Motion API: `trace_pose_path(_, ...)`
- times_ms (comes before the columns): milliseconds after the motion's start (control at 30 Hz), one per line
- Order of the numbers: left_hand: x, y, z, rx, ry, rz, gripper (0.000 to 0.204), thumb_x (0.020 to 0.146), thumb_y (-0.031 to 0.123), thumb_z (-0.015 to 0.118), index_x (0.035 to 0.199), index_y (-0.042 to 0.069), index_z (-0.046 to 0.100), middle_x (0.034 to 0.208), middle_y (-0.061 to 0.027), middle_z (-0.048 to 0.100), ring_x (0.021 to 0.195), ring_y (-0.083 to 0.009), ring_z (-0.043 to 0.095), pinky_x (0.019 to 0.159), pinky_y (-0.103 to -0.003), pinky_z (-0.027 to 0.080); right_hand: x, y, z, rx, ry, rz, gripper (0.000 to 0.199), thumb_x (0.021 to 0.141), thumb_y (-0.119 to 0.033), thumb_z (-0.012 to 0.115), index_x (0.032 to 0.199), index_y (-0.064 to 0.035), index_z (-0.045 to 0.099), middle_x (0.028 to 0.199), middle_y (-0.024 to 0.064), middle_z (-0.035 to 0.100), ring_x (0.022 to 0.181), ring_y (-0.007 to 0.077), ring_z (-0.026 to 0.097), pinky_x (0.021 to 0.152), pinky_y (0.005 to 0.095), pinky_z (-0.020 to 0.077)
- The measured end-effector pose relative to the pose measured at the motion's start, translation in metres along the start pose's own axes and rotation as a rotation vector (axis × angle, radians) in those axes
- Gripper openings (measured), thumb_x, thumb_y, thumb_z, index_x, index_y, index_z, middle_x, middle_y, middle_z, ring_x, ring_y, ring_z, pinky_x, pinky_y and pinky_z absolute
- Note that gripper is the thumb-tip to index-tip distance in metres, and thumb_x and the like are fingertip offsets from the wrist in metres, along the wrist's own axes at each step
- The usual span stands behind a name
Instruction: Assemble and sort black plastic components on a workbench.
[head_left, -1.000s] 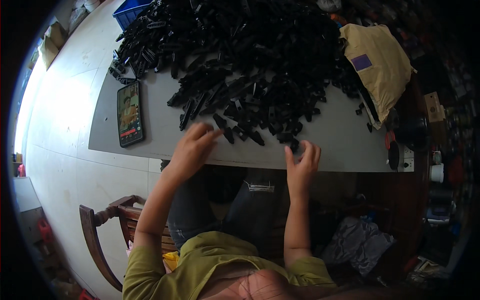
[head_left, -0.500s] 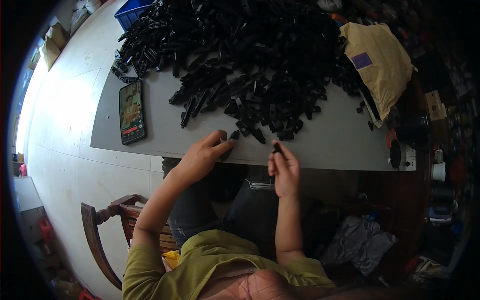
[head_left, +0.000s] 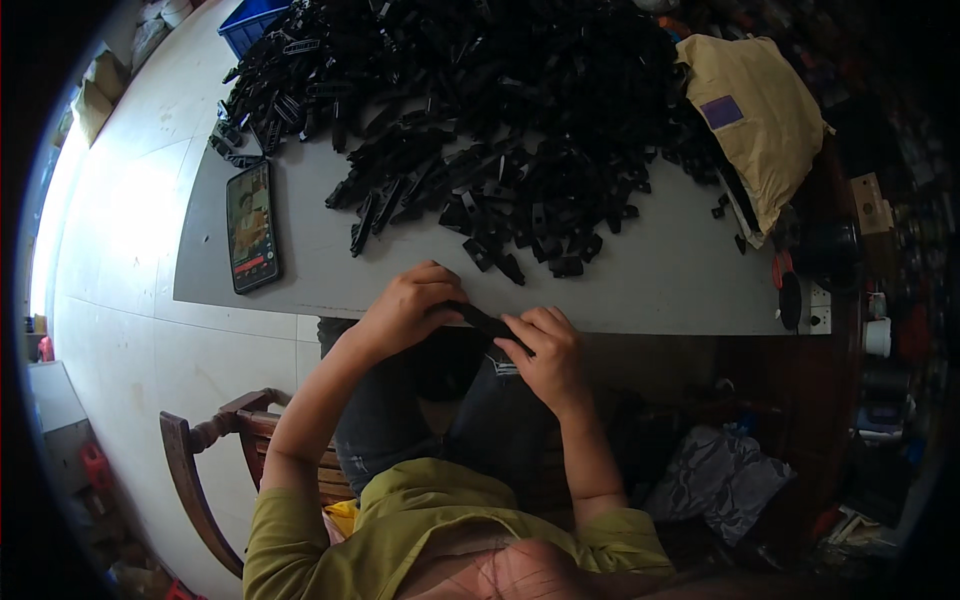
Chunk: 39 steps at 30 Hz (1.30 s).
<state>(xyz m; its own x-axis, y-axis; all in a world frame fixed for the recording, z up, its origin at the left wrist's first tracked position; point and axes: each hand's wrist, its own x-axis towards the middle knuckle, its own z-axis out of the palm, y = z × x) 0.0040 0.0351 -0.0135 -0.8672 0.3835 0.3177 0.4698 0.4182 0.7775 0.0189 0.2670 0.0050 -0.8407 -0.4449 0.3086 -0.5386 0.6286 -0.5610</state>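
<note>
Between my two hands stretches a narrow black plastic part (head_left: 482, 320), held at the near edge of the grey table (head_left: 340, 270). My left hand (head_left: 415, 308) is closed round its left end. At the other end, my right hand (head_left: 545, 348) pinches it between thumb and fingers. The part slants down toward the right; my fingers hide both its ends. Just beyond lies a big heap of black plastic parts (head_left: 470, 100), some long and slim, others short and blocky. The closest loose black piece (head_left: 566, 267) rests a little past my right hand.
A phone (head_left: 252, 228) with a lit screen lies at the table's left. Behind the heap stands a blue crate (head_left: 250, 25). A yellowish bag (head_left: 765, 130) sits at the right, with red-handled scissors (head_left: 785, 285) near the right edge. A wooden chair (head_left: 200, 435) shows at lower left.
My right hand has moved in toward the left, and both hands now hold one black part together. Before, they were apart, each with a dark piece. The view has shifted slightly.
</note>
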Motion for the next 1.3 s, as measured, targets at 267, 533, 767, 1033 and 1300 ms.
trace_pose_path(267,-0.006,0.002,0.0,0.02,0.074,-0.02,0.025,0.066,0.001,0.075,0.09,0.002,0.068,0.094,-0.0104,0.063,0.09,-0.0287,0.06,0.079,-0.037,0.05,0.003,0.008,0.002,0.105,-0.005,0.041,0.031,0.068,-0.008,0.08,0.097,-0.0024,0.071,0.076,0.0073,0.06,0.07,0.0237,0.06,0.061,0.0334,0.0487)
trace_pose_path(533,-0.003,0.001,-0.001,0.014,0.063,-0.053,0.025,0.066,0.001,0.076,0.089,0.002,0.068,0.092,-0.0091,0.063,0.089,-0.0278,0.06,0.077,-0.036,0.05,0.006,0.015,0.005,0.122,0.008,0.079,0.035,0.067,-0.006,0.081,0.1,-0.0021,0.072,0.075,0.0079,0.061,0.065,0.0217,0.06,0.059,0.0307,0.0481)
trace_pose_path(767,-0.003,0.0,0.0,-0.011,0.054,-0.05,0.025,0.065,0.001,0.075,0.089,0.002,0.068,0.092,-0.0099,0.063,0.09,-0.029,0.06,0.078,-0.037,0.05,0.006,0.016,0.008,0.197,0.007,0.102,0.036,0.067,-0.006,0.082,0.101,-0.0026,0.072,0.074,0.008,0.061,0.063,0.0206,0.059,0.057,0.0297,0.0475)
trace_pose_path(1033,0.0,0.001,0.002,0.002,0.017,-0.008,0.027,0.067,0.003,0.075,0.093,0.003,0.067,0.091,-0.0113,0.063,0.089,-0.0311,0.059,0.078,-0.038,0.049,0.022,0.013,-0.002,0.226,-0.095,0.019,0.032,0.069,-0.011,0.08,0.098,-0.0038,0.072,0.084,0.0064,0.059,0.071,0.0176,0.06,0.065,0.0292,0.0483)
trace_pose_path(1300,0.036,0.033,0.035,0.354,0.049,-0.185,0.035,0.078,0.019,0.071,0.11,0.01,0.06,0.084,-0.0092,0.057,0.075,-0.0321,0.06,0.066,-0.04,0.049,0.034,0.039,-0.008,-0.268,0.165,0.332,0.029,0.084,-0.023,0.071,0.106,-0.0054,0.064,0.082,0.0075,0.061,0.074,0.0225,0.063,0.061,0.0324,0.0502)
